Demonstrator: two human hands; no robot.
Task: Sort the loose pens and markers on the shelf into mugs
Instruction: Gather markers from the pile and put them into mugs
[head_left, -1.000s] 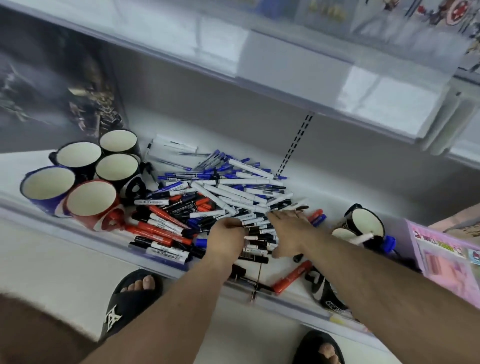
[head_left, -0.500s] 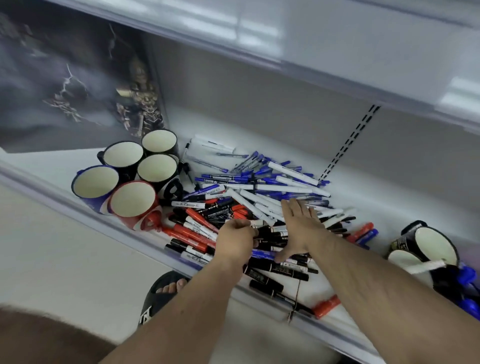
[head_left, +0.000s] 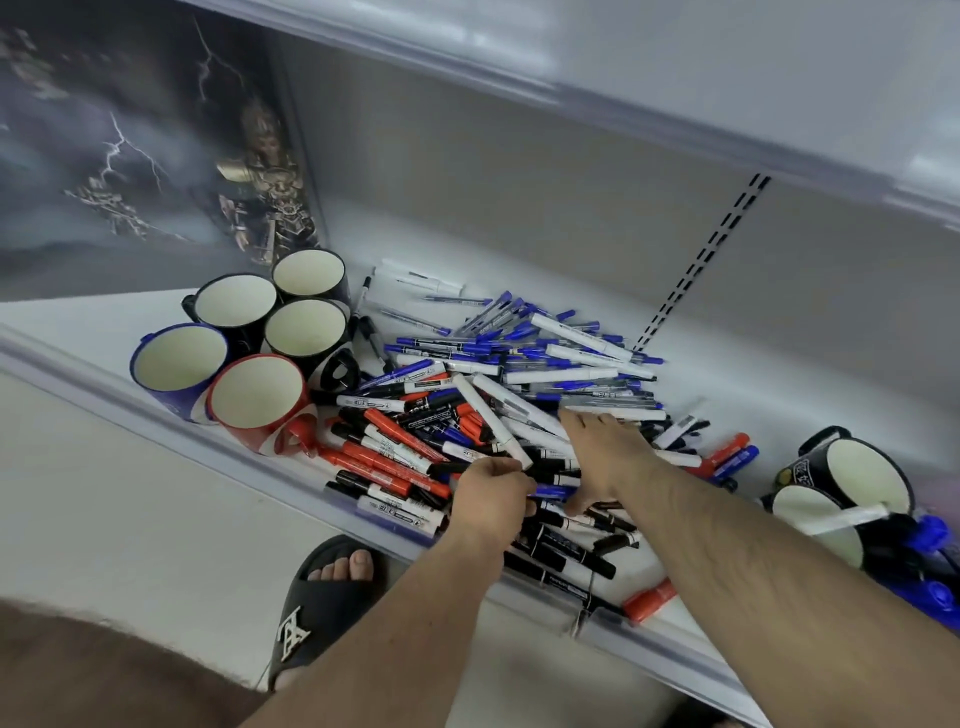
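Left hand (head_left: 491, 496): curled, pinching long white plastic marker (head_left: 491, 421).
Right hand (head_left: 605, 452): flat, fingers spread, pressing heap of loose pens (head_left: 519, 364).
Left of hands: red ceramic mug (head_left: 257, 402).

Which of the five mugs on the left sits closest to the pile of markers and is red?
The red mug at the front of the cluster, next to the red markers. The blue mug is beside it; the other three are black.

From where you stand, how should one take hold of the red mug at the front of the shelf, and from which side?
Judging by its pose, the red mug is best taken by its handle, which points right, toward the marker pile. Come from the front right. The blue mug sits close on its left, so a grip around the body looks crowded there.
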